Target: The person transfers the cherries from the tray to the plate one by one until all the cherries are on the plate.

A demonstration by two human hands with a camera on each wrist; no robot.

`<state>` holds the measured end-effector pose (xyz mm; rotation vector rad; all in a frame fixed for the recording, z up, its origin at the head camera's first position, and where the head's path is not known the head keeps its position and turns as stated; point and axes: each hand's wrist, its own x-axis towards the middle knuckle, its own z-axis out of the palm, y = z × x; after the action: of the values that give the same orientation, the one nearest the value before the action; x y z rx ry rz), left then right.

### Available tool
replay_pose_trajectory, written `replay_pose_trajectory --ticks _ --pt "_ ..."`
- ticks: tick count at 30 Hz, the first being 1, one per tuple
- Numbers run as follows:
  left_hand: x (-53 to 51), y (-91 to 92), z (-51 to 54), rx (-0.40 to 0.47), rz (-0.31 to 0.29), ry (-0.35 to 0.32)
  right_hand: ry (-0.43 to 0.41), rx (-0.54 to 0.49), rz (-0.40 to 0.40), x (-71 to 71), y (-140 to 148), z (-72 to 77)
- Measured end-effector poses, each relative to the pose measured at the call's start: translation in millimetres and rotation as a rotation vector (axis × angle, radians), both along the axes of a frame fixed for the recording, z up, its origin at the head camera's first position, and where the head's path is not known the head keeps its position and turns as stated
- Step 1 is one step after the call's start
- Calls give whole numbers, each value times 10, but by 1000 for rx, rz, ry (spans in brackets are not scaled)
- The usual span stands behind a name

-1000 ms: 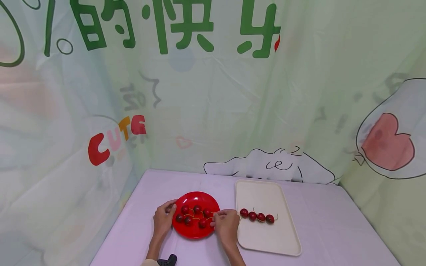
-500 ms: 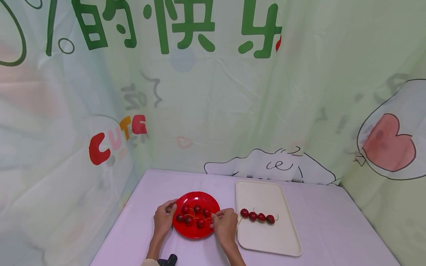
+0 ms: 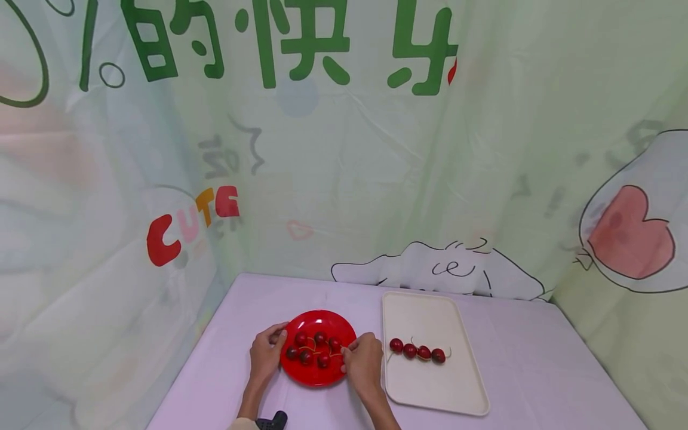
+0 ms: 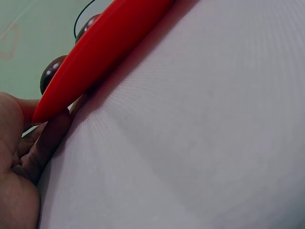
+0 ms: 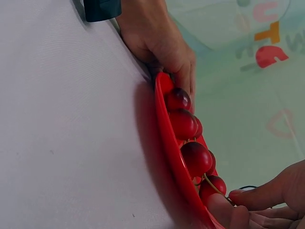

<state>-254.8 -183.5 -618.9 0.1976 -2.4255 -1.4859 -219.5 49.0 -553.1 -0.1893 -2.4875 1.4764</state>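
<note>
A red plate [image 3: 317, 376] bears several dark red cherries with thin stems. My left hand [image 3: 265, 354] grips its left rim, thumb above and fingers beneath; the left wrist view shows the plate's edge [image 4: 100, 52] between them. At the plate's right side, my right hand [image 3: 364, 361] pinches the stem [image 5: 215, 185] of the near right cherry [image 3: 323, 361] between thumb and fingertips. That cherry [image 5: 196, 158] sits on the plate in the right wrist view. The right hand's curled fingers partly hide the rim there.
A cream tray [image 3: 430, 388] lies right of the plate, holding a row of several cherries [image 3: 424, 353]. A light lilac cloth [image 3: 516, 358] covers the table. Printed curtains [image 3: 344, 197] enclose its back and sides.
The near right cherry has shifted slightly left on the plate. My right hand has moved a little away from me, its fingers more curled. The left hand keeps its grip on the plate.
</note>
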Motion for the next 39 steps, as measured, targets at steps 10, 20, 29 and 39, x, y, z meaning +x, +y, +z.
replay_pose_trajectory --ticks 10,20,29,39 --pt "-4 4 3 7 9 -2 -19 26 47 -18 29 29" --pt "1 16 0 -5 1 2 -109 -2 80 41 95 78" --pt "-14 4 -1 6 -4 9 -122 6 52 69 139 169" --pt "48 9 18 -3 -7 -7 -86 -18 31 133 324 333"
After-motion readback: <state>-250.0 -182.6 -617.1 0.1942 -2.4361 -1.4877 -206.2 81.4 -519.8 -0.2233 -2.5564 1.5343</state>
